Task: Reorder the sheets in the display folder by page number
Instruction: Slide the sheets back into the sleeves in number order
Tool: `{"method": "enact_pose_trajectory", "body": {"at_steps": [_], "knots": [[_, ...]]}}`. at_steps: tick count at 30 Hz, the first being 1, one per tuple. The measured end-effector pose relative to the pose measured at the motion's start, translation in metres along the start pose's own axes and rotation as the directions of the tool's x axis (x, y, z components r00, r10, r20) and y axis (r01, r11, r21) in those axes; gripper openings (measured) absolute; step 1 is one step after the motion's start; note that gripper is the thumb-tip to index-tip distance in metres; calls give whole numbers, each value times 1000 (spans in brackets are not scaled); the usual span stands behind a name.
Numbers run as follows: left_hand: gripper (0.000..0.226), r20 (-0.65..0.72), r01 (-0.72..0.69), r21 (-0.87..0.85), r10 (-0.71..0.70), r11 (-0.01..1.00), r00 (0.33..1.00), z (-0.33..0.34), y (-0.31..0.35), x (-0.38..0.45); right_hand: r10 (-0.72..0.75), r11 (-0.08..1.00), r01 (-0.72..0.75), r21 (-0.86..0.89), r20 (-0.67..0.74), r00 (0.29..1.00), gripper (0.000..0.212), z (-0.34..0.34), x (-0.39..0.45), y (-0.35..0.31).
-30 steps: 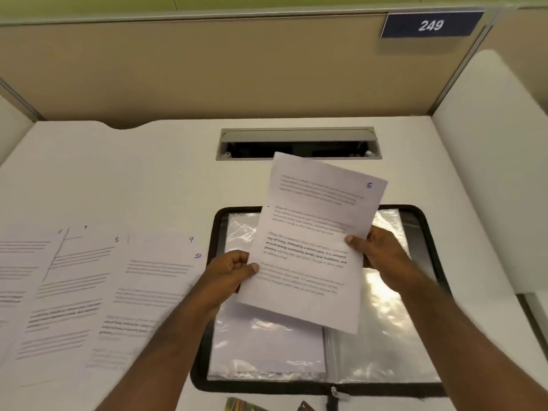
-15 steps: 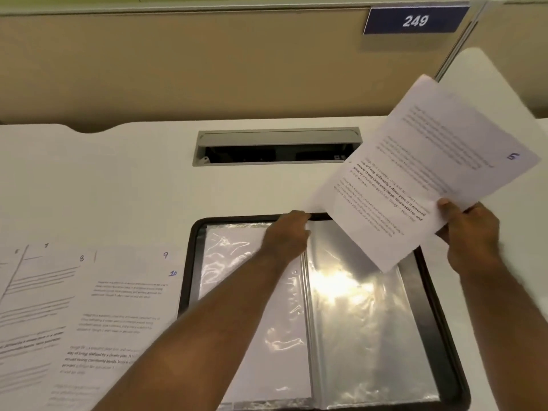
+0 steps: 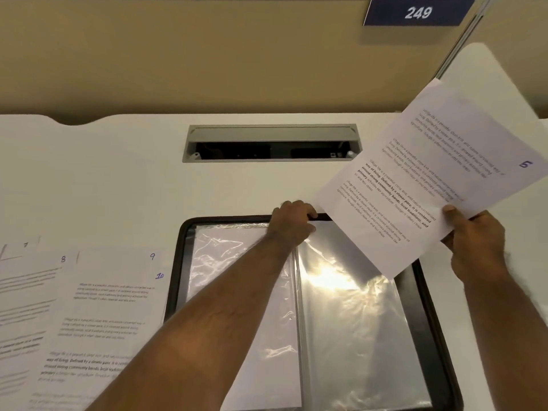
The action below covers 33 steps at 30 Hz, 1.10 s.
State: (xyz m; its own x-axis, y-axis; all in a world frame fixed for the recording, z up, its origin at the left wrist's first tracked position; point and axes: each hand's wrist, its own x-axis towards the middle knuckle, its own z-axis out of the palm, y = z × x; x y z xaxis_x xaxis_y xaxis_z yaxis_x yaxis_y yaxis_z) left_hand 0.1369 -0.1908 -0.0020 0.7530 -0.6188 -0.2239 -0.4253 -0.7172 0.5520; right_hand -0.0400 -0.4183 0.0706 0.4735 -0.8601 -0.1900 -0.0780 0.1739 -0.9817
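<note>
A black display folder [image 3: 427, 307] lies open on the white desk, its clear plastic sleeves [image 3: 350, 321] shining under the light. My left hand [image 3: 292, 222] reaches over the left page and grips the top edge of the sleeves near the spine. My right hand [image 3: 474, 247] holds a printed sheet marked 5 [image 3: 430, 173] by its lower corner, raised and tilted above the folder's far right corner. Loose sheets marked 7, 8, 9 and 10 [image 3: 103, 307] lie overlapped on the desk at the left.
A grey cable slot [image 3: 271, 142] is set into the desk behind the folder. A beige partition with a blue 249 plate [image 3: 418, 11] rises at the back. A white side panel [image 3: 510, 84] stands at the right.
My left hand let go of sheet 5 and moved to the folder's top edge. My right hand carried the sheet up and to the right. The view has shifted slightly closer.
</note>
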Motion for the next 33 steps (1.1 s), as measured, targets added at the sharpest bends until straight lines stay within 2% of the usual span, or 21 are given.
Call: {"method": "enact_pose_trajectory", "body": {"at_steps": [4, 9, 11, 12, 15, 21, 29, 33], "knots": [[9, 6, 20, -100, -19, 995, 1000, -7, 1, -1, 1, 1000, 0, 15, -3, 1000, 19, -2, 9, 0], [7, 70, -15, -124, 24, 992, 997, -13, -3, -1, 3, 999, -3, 48, -9, 1000, 14, 1, 20, -6], [7, 44, -81, -133, 88, 988, 995, -13, -5, -3, -17, 998, 17, 65, -5, 1000, 26, 7, 22, -13], [6, 21, -119, -120, 123, 986, 992, -13, -6, -4, -24, 997, 25, 78, -11, 1000, 31, 11, 23, -15], [5, -2, -184, -46, 184, 982, 983, -15, -8, -6, -60, 994, 60, 93, -1, 998, 17, 25, 28, -21], [11, 23, -247, 30, 246, 969, 969, -21, -6, -12, -77, 994, 72, 81, 53, 996, 20, 53, 34, -26], [6, -14, -398, 223, 411, 890, 912, -18, -4, -22, -92, 992, 87, 94, 53, 994, 19, 80, 36, -27], [7, 4, -372, 183, 378, 910, 926, -13, -4, -24, -104, 993, 100, 66, 54, 993, 19, 92, 36, -25]]}}
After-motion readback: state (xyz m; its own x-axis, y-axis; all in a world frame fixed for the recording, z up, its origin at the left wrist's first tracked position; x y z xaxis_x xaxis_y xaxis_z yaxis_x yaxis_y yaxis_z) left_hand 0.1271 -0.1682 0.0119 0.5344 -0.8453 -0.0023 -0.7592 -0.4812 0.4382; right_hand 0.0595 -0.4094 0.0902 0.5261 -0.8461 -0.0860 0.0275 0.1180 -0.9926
